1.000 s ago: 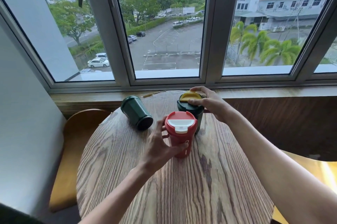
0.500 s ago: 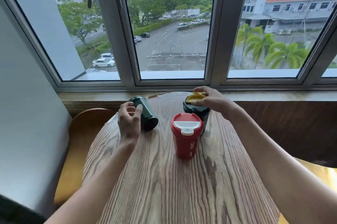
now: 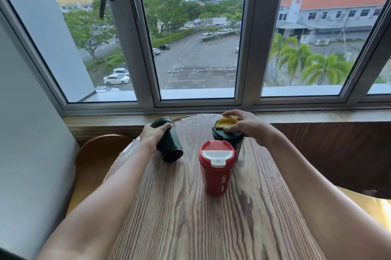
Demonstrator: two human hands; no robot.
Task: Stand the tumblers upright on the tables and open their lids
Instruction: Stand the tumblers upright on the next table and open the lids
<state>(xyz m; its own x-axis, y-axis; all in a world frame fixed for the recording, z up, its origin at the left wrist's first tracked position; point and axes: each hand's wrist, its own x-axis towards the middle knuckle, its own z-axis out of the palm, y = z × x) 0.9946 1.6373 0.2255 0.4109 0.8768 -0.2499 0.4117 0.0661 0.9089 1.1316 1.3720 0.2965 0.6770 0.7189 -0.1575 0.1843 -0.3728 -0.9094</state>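
Left hand (image 3: pixel 155 135) curls round the green tumbler (image 3: pixel 170 147), which lies on its side at the far left of the worktop (image 3: pixel 190 221). Right hand (image 3: pixel 246 125) pinches the raised yellow flap (image 3: pixel 225 122) of the upright black tumbler (image 3: pixel 224 136). The upright red tumbler (image 3: pixel 216 172), white flap shut, stands in front and partly hides it. Three tumblers; two chairs (image 3: pixel 97 154) flank the worktop.

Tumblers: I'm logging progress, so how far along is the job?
Done: the red tumbler and the dark tumbler stand upright. In hand: the right hand pinches the dark one's raised yellow flap; the left hand grips the green tumbler, lying on its side. Left: stand it up, open its lid and the red one's, which looks shut.
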